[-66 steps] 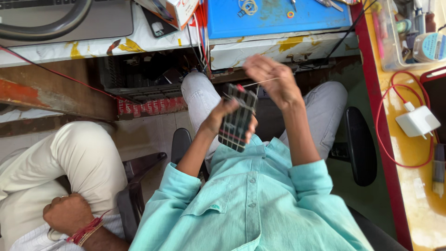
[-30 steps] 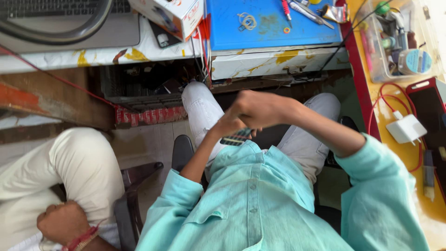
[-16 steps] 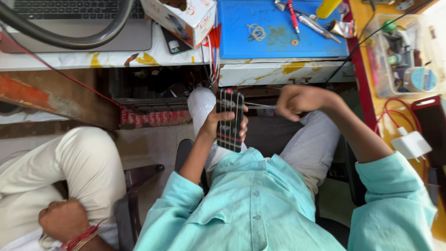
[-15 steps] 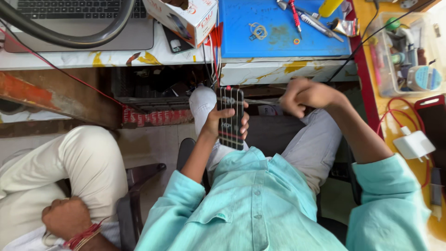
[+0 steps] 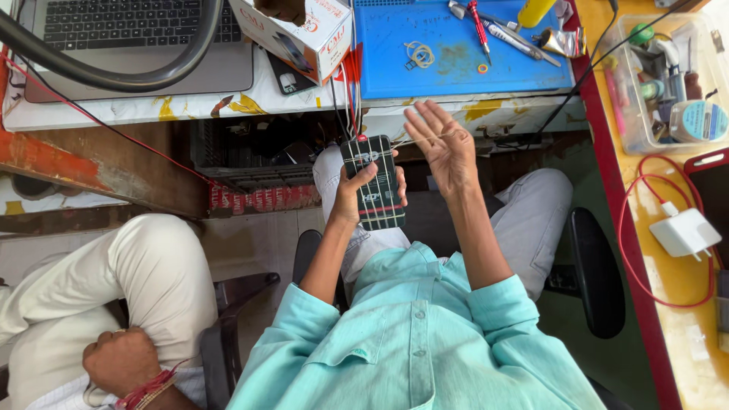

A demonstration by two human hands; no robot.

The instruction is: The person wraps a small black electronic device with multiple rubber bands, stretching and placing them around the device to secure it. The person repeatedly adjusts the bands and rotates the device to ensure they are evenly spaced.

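One view only: a head-worn camera above the seated person, aimed steeply down past the chest and lap. The desk (image 5: 228, 106) edge crosses the top of frame; the blue work mat (image 5: 456, 53) lies beyond it. Both hands appear at close range, mid-frame, below that mat.

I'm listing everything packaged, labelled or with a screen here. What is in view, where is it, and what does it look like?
Phone: held upright in the left hand, dark back with a grid of thin lines and a red stripe.
Cardboard box: desk edge, top centre, white with red print, open.
Laptop: top left, grey, dark keys; screen out of view.
Round tape roll: clear tray at right, pale blue label.
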